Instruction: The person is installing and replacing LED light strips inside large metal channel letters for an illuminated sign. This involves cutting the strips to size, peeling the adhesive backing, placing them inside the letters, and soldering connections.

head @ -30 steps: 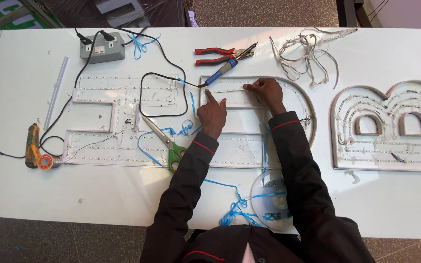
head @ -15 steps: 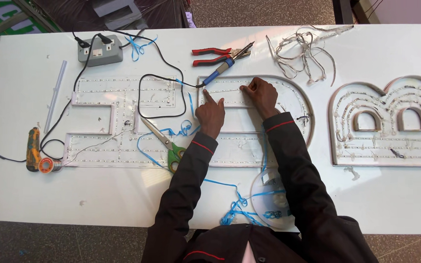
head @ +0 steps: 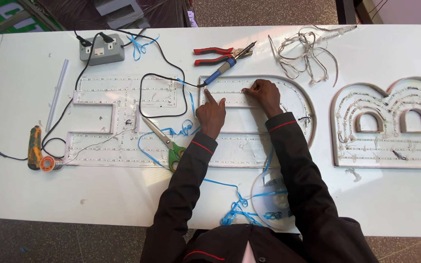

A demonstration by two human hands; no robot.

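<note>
Both hands are down inside the D-shaped letter tray (head: 304, 100), working along a light strip (head: 230, 91) that runs across its upper half. The left hand (head: 211, 113) has its forefinger stretched out and pressed onto the strip near the tray's left wall, the other fingers curled under, holding nothing. The right hand (head: 265, 95) is bunched up, fingertips pinched down on the same strip further along — whether it actually grips the strip or only presses it, I cannot tell.

That strip looks thin, light and floppy; my read is it bends easily and wants pressing flat from above rather than pulling, with the best hold at its narrow edges, between the little lamps. The tray itself looks stiff and shallow, lying flat on the white surface (head: 15, 195).

Room is tight up top — a blue-handled soldering iron (head: 219, 74) lies touching the tray's upper left corner, red pliers (head: 216, 54) just beyond it, and a black cable (head: 164, 77) loops over the neighbouring letter tray (head: 93, 117). Green-handled scissors (head: 165, 142) lie just left of the left forearm. To the right, a tangle of spare strip (head: 304, 48) and a B-shaped tray (head: 391, 124) stand well apart. The near edge of the surface is close under the elbows.
</note>
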